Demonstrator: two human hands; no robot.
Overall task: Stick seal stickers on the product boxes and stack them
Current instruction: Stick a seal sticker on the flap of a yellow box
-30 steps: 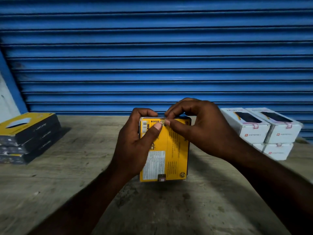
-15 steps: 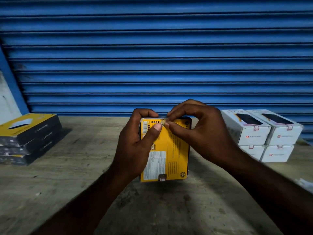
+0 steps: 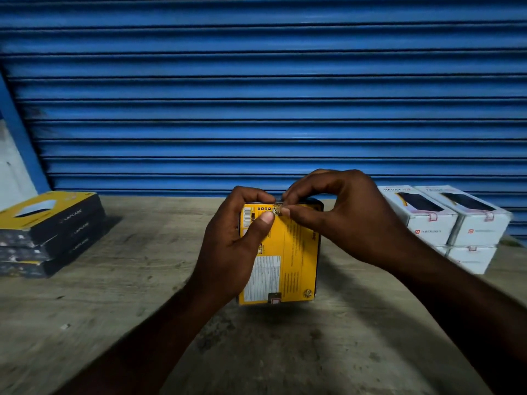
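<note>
A yellow product box (image 3: pixel 296 252) stands on end in the middle, its printed back face toward me. My left hand (image 3: pixel 233 249) grips its left side, thumb pressed near the top edge. My right hand (image 3: pixel 339 215) pinches a small seal sticker (image 3: pixel 278 209) at the box's top edge between thumb and forefinger. Another seal sticker (image 3: pixel 274 297) sits on the bottom edge. A stack of yellow-and-black boxes (image 3: pixel 48 232) lies at the left. White boxes (image 3: pixel 453 223) with pink seals are stacked at the right.
The worn wooden table (image 3: pixel 142 280) runs across the view, with a blue roller shutter (image 3: pixel 256 95) close behind it. A small white scrap (image 3: pixel 65 326) lies on the table at the left front.
Both hands stay at the top edge of the yellow box. The right hand's fingertips have shifted slightly on the sticker; the box has not moved.
</note>
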